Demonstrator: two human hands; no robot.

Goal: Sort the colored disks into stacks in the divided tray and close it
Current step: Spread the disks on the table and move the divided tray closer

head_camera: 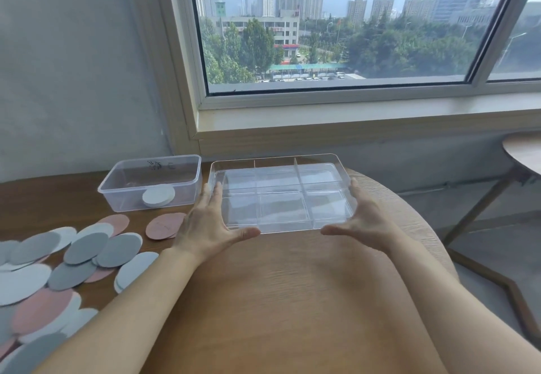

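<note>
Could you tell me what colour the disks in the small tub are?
The disks are white; head view.

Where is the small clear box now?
In the head view, the small clear box stands on the wooden table, left of the divided tray, behind the loose disks.

Wooden table (292,300), clear divided tray (273,159) at centre, clear tub (123,195) left, coloured disks (85,247) scattered front-left.

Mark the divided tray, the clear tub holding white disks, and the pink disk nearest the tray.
divided tray (281,209): head view, floor of middle near compartment.
clear tub (123,202): head view, front wall.
pink disk (164,227): head view, centre of its face.
</note>
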